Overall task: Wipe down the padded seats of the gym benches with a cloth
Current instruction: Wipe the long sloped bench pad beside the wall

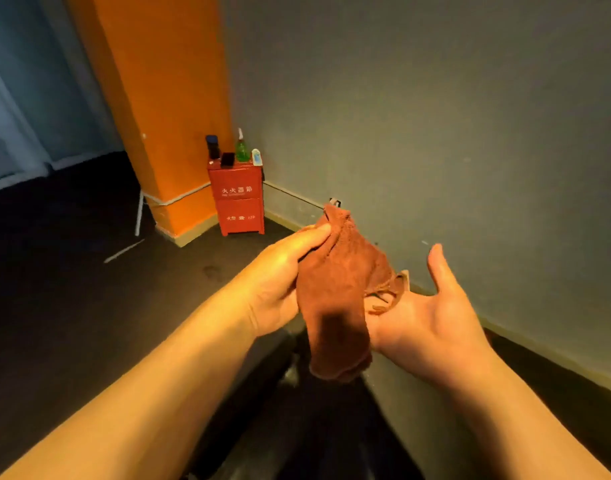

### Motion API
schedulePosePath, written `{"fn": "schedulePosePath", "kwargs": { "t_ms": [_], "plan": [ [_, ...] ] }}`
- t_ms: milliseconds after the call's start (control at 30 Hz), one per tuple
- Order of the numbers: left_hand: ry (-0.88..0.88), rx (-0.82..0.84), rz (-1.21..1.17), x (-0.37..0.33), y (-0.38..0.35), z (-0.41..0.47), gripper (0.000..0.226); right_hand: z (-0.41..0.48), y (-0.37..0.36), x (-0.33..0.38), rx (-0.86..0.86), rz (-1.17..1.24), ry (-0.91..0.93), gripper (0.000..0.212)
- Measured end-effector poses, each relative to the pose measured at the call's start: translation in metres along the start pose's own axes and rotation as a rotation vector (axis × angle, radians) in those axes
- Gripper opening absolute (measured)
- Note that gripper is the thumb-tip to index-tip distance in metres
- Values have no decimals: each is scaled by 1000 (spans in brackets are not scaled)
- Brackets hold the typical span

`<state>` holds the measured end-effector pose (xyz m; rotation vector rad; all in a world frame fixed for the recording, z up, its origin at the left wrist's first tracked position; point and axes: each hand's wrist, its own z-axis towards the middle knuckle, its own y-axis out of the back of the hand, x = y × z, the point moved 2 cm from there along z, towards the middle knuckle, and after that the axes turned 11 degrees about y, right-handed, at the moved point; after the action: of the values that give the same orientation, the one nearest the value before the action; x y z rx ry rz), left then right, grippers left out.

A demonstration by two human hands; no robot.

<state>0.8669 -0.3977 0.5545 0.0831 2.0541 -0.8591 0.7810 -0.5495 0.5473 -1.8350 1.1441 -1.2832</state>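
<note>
A reddish-brown cloth (335, 303) hangs in front of me at chest height. My left hand (283, 271) pinches its upper edge between thumb and fingers. My right hand (432, 313) is held palm up beside it, thumb raised; the cloth's frayed corner lies across the palm and hides the fingers. Below my arms a dark padded bench seat (318, 431) shows dimly, mostly hidden by my forearms and shadow.
A red fire-extinguisher cabinet (240, 199) stands in the corner beside an orange pillar (165, 98), with a green spray bottle (242, 150), a dark cup and a phone on top. A grey wall (435, 116) runs along the right. The floor is dark.
</note>
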Motion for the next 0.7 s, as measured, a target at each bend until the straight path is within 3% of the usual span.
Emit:
{"fn": "schedulePosePath", "kwargs": {
  "t_ms": [67, 133, 267, 467, 567, 633, 700],
  "plan": [
    [21, 75, 79, 2, -22, 5, 24, -23, 5, -5, 8, -10, 90, 78],
    [69, 121, 160, 7, -44, 11, 23, -46, 15, 1, -34, -77, 215, 58],
    [105, 251, 291, 25, -102, 18, 24, -110, 35, 32, -326, -257, 478, 34],
    [40, 306, 808, 95, -196, 5, 20, -234, 83, 53, -770, -498, 868, 22],
    [60, 438, 921, 137, -243, -13, 6, -296, 114, 52, -1004, -491, 958, 30],
    [119, 539, 975, 166, -270, -24, 27, -335, 127, 47, -1039, -506, 951, 29],
    [158, 665, 1098, 194, -294, -36, 29, -375, 133, 37, -1015, -554, 892, 25]
  ]
}}
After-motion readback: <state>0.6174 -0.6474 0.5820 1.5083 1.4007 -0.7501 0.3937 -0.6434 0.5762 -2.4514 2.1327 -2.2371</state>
